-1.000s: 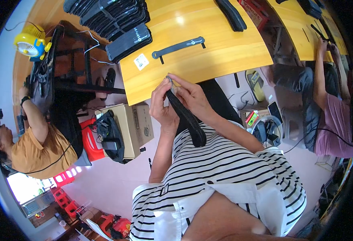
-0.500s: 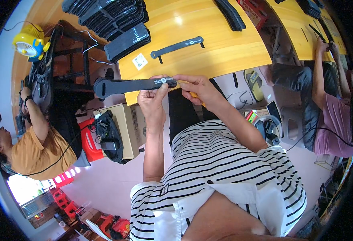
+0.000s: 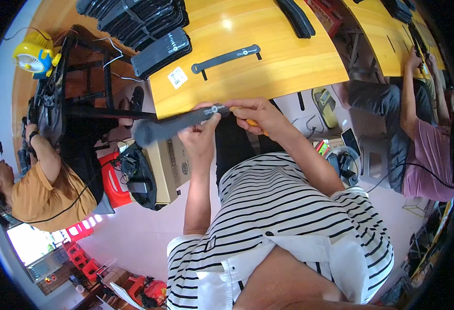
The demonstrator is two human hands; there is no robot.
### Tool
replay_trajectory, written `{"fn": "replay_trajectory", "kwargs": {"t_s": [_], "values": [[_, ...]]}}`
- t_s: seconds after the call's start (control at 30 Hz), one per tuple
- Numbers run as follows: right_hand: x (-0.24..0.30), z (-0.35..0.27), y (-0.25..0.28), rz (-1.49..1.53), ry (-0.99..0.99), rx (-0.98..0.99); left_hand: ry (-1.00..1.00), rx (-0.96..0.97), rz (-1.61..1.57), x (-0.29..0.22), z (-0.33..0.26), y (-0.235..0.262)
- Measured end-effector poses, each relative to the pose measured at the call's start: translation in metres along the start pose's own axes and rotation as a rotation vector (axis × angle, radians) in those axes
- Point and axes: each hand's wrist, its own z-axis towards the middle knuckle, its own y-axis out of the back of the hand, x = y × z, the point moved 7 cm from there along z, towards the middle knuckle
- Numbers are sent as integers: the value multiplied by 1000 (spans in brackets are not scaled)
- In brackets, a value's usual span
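My left hand (image 3: 200, 142) pinches a bundle of black straps (image 3: 178, 124) near its printed end, thumb on top. The bundle's wide rounded end points left past the table edge and is blurred. My right hand (image 3: 263, 118) is closed around a small tool with an orange handle (image 3: 253, 123). Its working end meets the right end of the straps, so its kind is hidden by my fingers. Both hands are just off the near edge of the yellow wooden table (image 3: 289, 72). A single black strap (image 3: 227, 58) lies on that table, with short black pieces under its ends.
Tall stacks of black straps (image 3: 139, 26) stand at the table's far left, beside a white label (image 3: 177, 78). Another strap stack (image 3: 295, 19) lies far right. Below left is an open cardboard box (image 3: 165, 165) with a black bag. Co-workers sit at either side.
The wide end of the straps has swung toward me and a little right, and is now blurred. Both hands stay close together at the printed end, the right still holding the orange-handled tool.
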Motion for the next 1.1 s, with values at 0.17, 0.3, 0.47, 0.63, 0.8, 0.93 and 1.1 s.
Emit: {"fn": "replay_trajectory", "kwargs": {"t_s": [0.17,0.3,0.47,0.63,0.8,0.93,1.1], "values": [[12,-3,-3,-100,25,-2,144,19,-319,3,2,0],[21,-5,-6,-209,46,64,254,30,-492,15,5,4],[32,-13,-14,-482,212,-50,281,50,-516,20,6,5],[59,-34,-37,-924,576,-219,369,100,-537,25,10,2],[60,-35,-35,-1165,535,-279,406,102,-463,14,4,-13],[53,-30,-21,-1032,554,-209,385,146,-415,17,1,-8],[34,-24,-8,-402,-112,247,545,531,-330,21,-5,-20]]}}
